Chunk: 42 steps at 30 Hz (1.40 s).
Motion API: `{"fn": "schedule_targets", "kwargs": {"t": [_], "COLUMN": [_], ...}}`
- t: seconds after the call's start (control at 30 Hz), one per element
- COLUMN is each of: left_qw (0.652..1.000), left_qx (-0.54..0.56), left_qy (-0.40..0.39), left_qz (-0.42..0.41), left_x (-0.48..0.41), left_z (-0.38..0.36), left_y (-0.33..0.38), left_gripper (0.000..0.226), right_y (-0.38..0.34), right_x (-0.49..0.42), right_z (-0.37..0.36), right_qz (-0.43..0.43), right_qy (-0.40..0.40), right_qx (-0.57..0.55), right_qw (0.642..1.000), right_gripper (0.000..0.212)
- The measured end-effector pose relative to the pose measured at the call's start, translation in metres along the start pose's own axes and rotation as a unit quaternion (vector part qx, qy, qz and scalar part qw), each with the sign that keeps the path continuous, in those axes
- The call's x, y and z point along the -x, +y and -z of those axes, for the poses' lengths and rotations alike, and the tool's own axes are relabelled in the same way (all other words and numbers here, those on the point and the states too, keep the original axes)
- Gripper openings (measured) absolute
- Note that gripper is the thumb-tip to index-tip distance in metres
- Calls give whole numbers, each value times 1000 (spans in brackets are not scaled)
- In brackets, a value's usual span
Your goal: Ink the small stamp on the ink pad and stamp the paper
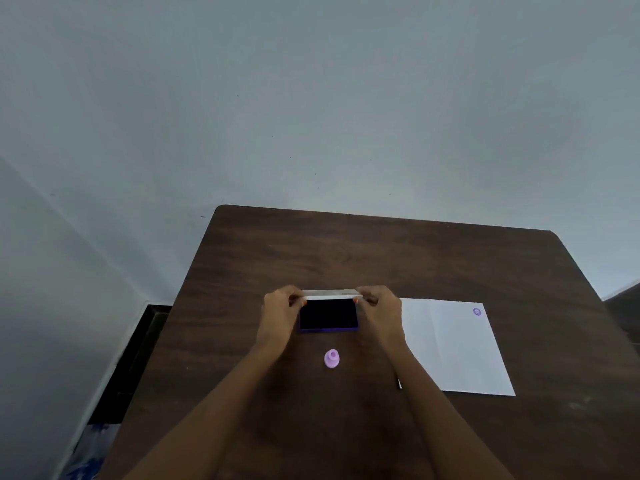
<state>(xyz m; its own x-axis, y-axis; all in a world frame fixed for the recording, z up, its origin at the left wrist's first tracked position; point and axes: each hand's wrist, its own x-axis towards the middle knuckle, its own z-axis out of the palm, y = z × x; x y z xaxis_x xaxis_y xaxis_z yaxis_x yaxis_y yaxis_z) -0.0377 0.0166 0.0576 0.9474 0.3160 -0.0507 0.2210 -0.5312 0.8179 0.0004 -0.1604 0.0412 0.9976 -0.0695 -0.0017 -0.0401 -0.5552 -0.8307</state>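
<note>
The ink pad lies in the middle of the dark wooden table, its dark inked face uncovered inside a purple case. Its white lid stands raised along the far edge. My left hand pinches the lid's left end and my right hand pinches its right end. The small pink stamp stands upright on the table just in front of the pad, touched by neither hand. A white sheet of paper lies to the right, with one purple round print near its far right corner.
The brown table ends against a pale wall at the back. Its left edge drops to a dark floor strip with something blue at the lower left. Bare tabletop lies beyond the pad and in front of the paper.
</note>
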Motion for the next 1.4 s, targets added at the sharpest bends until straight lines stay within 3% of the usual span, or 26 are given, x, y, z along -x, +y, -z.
{"fn": "schedule_targets", "kwargs": {"t": [0.33, 0.5, 0.9, 1.17, 1.3, 1.4], "left_qw": [998, 1000, 992, 983, 968, 958], "left_qx": [33, -7, -107, -142, -203, -223], "left_qy": [0, 2, -22, -34, -28, -13], "left_qz": [57, 17, -65, -114, -148, -177], "left_x": [22, 31, 36, 36, 30, 20], "left_z": [-19, -25, -31, -33, -27, -28], "left_y": [-27, -34, -52, -57, -51, -45], "left_gripper": [9, 30, 22, 24, 13, 24], "right_y": [21, 27, 41, 44, 37, 29], "right_x": [25, 36, 44, 50, 51, 42], "right_z": [-16, -24, -31, -28, -23, -20], "right_qz": [-45, -3, 63, 121, 132, 128], "right_qy": [-13, -19, -32, -65, -40, -10], "right_qx": [15, 71, 119, 206, 231, 236], "right_qw": [999, 997, 990, 969, 963, 963], "right_gripper": [14, 21, 20, 35, 29, 29]}}
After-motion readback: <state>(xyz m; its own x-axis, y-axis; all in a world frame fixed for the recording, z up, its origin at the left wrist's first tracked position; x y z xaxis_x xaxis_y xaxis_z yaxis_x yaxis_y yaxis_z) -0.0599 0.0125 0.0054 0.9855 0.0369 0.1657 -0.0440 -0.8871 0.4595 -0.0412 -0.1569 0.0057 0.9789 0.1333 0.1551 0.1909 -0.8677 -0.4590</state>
